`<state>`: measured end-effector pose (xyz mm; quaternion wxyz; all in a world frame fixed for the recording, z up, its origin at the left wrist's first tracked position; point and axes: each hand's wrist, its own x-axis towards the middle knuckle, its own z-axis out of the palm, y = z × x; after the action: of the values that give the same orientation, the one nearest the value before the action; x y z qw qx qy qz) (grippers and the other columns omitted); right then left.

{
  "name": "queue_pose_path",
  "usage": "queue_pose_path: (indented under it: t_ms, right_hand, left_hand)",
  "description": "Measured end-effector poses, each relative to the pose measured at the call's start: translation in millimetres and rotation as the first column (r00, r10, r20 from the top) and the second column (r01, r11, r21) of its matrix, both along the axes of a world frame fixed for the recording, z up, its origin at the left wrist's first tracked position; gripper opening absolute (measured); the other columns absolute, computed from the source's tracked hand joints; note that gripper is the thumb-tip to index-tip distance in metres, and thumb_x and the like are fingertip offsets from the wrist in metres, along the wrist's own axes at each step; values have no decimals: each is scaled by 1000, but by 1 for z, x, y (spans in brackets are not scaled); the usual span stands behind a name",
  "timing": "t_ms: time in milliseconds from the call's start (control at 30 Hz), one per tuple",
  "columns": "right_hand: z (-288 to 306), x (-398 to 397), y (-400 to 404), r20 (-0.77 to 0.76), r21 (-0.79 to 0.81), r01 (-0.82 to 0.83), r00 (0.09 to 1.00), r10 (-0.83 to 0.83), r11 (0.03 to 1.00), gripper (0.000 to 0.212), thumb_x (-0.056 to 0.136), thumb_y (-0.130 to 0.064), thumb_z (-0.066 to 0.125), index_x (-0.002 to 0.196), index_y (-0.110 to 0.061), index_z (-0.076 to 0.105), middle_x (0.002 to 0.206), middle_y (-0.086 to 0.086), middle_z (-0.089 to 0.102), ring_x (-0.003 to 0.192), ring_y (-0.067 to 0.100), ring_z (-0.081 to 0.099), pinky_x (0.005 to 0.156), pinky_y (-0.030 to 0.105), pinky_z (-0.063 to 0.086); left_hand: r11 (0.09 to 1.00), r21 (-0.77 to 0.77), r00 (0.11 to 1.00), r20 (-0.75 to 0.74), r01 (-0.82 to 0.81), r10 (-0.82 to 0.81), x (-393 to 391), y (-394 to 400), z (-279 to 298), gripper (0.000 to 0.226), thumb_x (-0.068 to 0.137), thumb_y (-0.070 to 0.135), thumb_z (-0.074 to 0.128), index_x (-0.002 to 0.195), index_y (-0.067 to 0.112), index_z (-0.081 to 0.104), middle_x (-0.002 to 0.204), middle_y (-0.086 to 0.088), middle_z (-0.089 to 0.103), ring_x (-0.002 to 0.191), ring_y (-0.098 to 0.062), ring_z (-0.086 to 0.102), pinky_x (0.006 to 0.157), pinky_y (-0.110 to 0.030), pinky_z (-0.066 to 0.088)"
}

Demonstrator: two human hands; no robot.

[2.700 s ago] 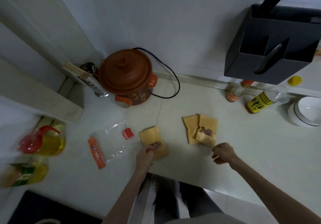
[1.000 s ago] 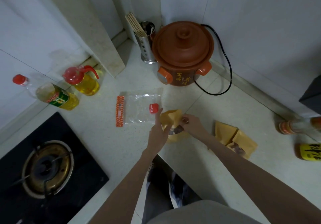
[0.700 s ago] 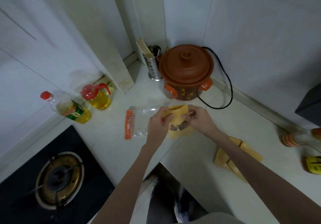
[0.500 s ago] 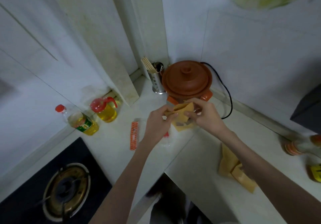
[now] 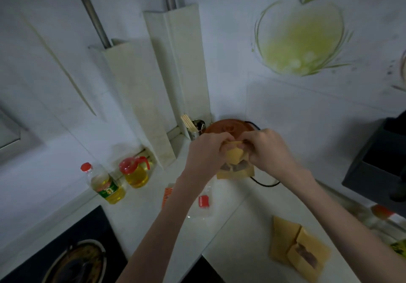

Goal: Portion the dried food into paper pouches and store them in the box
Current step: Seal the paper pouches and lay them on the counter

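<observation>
Up over the counter edge [image 5: 219, 234], both hands pinch the pouch [image 5: 236, 168].

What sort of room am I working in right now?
Most likely a home kitchen: a black gas hob set into the white countertop, clear bottles of yellow cooking oil by the tiled wall, and a brown clay cooker in the corner.

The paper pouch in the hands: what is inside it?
Through the paper pouch's window, dark dried food shows near the bottom. Left hand and right hand pinch its top, hiding the opening.
</observation>
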<state>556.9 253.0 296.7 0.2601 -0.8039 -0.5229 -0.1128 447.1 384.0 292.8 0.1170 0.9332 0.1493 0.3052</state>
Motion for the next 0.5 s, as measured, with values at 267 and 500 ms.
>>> queue_pose_path:
  t_ms: [267,500]
  right_hand:
    - [19,0,-20,-70,5,-63,996,63,998,16,61,1,69,72,-11,69,72,4,63,73,28,61,60,31,44]
    - [26,-7,-23,-107,-24,-53,993,51,998,23,60,-4,68,81,-13,68,80,0,60,75,24,59,64,39,48]
  left_hand:
    - [987,-114,993,-20,113,-116,-5,-11,10,11,85,29,70,86,20,77,68,4,72,59,-9,60,57,-21,39]
    - [984,-146,994,-12,106,-109,-6,-17,18,6,85,22,68,86,21,74,78,5,71,73,-10,60,66,-23,42]
